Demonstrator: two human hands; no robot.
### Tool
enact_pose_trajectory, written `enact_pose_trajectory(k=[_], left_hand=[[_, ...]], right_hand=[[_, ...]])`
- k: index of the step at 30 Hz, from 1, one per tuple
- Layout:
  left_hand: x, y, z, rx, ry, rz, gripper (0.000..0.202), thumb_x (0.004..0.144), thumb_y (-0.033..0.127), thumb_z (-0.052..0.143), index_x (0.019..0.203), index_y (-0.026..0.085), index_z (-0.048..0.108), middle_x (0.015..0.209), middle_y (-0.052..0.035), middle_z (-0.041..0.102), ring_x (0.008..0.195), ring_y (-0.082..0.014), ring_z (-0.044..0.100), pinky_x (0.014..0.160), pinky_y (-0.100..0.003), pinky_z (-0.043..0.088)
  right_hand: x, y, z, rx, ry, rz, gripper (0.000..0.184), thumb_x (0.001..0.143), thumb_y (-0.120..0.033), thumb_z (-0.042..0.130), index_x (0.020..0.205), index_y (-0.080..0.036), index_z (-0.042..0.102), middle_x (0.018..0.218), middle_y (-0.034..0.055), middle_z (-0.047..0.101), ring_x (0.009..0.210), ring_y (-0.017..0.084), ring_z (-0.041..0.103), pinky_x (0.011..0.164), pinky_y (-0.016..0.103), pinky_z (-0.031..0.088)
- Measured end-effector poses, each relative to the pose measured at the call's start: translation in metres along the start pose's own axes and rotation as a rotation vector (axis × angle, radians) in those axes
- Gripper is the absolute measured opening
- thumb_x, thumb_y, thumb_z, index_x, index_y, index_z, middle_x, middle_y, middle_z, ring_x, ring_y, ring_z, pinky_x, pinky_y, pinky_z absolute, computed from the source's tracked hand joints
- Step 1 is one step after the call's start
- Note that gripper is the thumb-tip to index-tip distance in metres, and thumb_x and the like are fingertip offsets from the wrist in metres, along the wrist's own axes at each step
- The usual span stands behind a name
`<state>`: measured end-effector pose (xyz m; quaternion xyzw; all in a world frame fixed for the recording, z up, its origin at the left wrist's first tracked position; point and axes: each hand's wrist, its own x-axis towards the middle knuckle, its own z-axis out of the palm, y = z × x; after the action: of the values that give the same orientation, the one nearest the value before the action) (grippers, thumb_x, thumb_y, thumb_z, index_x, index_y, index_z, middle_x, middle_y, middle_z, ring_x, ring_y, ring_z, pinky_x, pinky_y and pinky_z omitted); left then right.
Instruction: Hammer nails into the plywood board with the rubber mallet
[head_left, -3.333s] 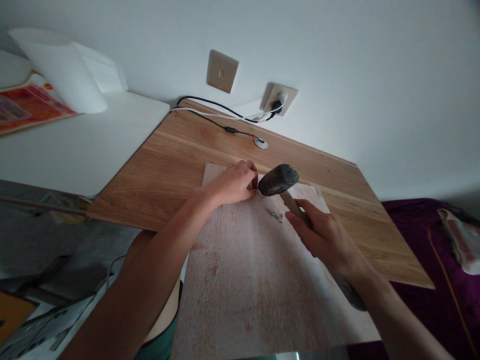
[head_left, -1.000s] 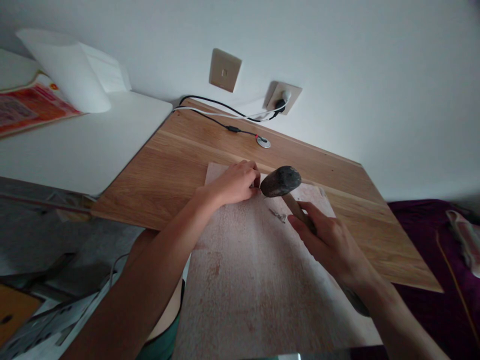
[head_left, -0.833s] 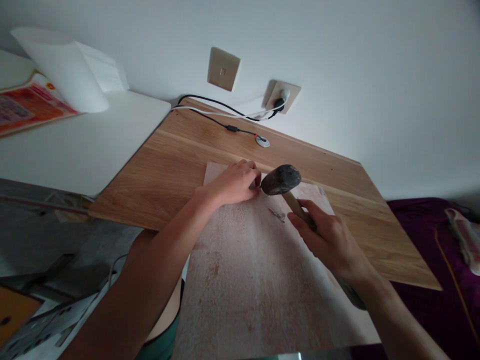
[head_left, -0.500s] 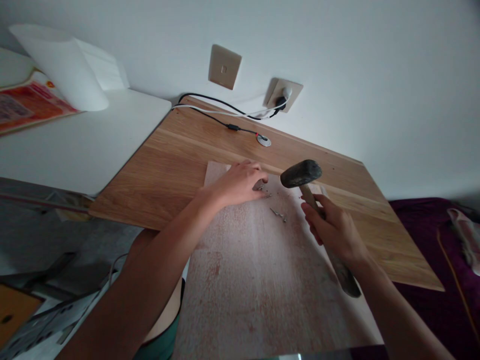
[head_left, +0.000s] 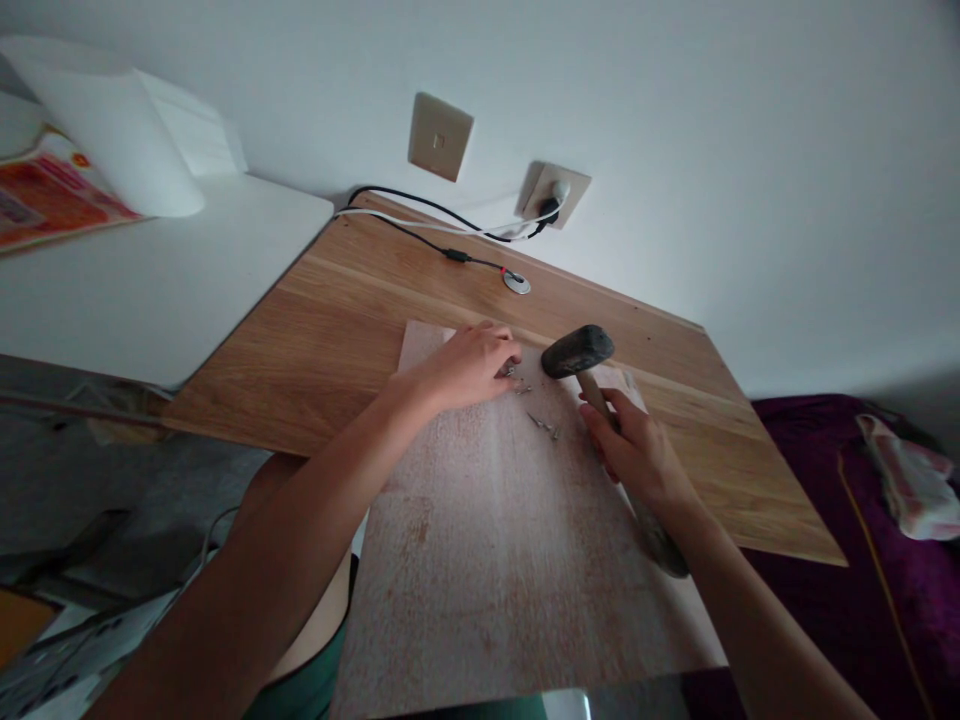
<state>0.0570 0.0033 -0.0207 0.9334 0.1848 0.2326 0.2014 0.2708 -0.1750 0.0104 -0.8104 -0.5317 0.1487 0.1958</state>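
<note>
A pale, worn wooden board (head_left: 465, 540) lies on the brown table and sticks out past its near edge. My left hand (head_left: 472, 365) rests at the board's far part, fingers curled and thumb close to them around a small metal nail (head_left: 509, 371), which they partly hide. Several more loose nails (head_left: 543, 426) lie on the board just right of and below that hand. My right hand (head_left: 637, 445) is wrapped around the wooden handle of a hammer (head_left: 577, 351). Its dark, blocky head is held up over the board, to the right of my left hand.
Wood-grain tabletop (head_left: 300, 330) surrounds the board's far end. Black and white cables run along the back to a wall socket (head_left: 556, 195). On the left, a white table (head_left: 247, 250) carries a white paper roll (head_left: 127, 140) and an orange-red packet (head_left: 60, 195). Purple cloth (head_left: 795, 440) lies at right.
The view has shifted slightly, so the scene sits further left. The hammer head has moved a little left, toward my left hand. My left hand stays at the same spot on the board.
</note>
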Motion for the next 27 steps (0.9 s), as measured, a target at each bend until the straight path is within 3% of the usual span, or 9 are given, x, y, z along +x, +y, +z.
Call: enact_pose_trajectory(k=[4,9,15,22,27], left_hand=[[-0.001,-0.003,-0.001,-0.037,0.000,0.011,0.005,0.097,0.020,0.077,0.099,0.016,0.078,0.107,-0.0092,0.075,0.100,-0.0226,0.071,0.091,-0.035,0.052],[-0.001,-0.001,-0.001,-0.036,0.017,0.018,0.008,0.097,0.019,0.077,0.104,0.018,0.079,0.104,-0.0078,0.076,0.100,-0.0229,0.072,0.089,-0.035,0.051],[0.001,0.004,0.000,-0.083,0.012,0.052,0.016,0.096,0.006,0.068,0.098,0.018,0.079,0.100,-0.0071,0.081,0.099,-0.0228,0.074,0.088,-0.035,0.051],[0.005,0.005,0.002,-0.192,0.073,0.054,0.015,0.093,0.008,0.068,0.096,0.018,0.079,0.092,-0.0048,0.082,0.086,-0.0188,0.074,0.079,-0.031,0.049],[0.011,0.005,0.006,-0.268,0.098,0.070,0.014,0.093,0.006,0.069,0.094,0.018,0.077,0.092,-0.0039,0.082,0.086,-0.0178,0.075,0.080,-0.029,0.050]], right_hand=[[-0.001,-0.005,0.000,-0.018,0.002,0.006,0.056,0.100,-0.063,0.048,0.122,-0.015,0.067,0.062,0.0006,0.063,0.047,0.017,0.055,0.054,0.027,0.038],[-0.002,-0.010,0.000,-0.056,0.003,0.017,0.056,0.099,-0.062,0.045,0.121,-0.016,0.067,0.061,0.0002,0.061,0.047,0.017,0.055,0.056,0.028,0.038],[-0.003,-0.014,0.000,-0.073,0.010,0.031,0.056,0.097,-0.063,0.045,0.119,-0.015,0.066,0.059,0.0002,0.059,0.047,0.018,0.055,0.058,0.029,0.039],[-0.002,-0.009,-0.001,-0.052,-0.002,0.020,0.055,0.097,-0.062,0.047,0.120,-0.016,0.066,0.062,0.0014,0.062,0.049,0.018,0.056,0.057,0.028,0.040],[0.000,-0.005,0.000,-0.034,-0.007,0.026,0.055,0.097,-0.061,0.047,0.121,-0.016,0.066,0.061,0.0023,0.063,0.049,0.019,0.056,0.057,0.029,0.040]])
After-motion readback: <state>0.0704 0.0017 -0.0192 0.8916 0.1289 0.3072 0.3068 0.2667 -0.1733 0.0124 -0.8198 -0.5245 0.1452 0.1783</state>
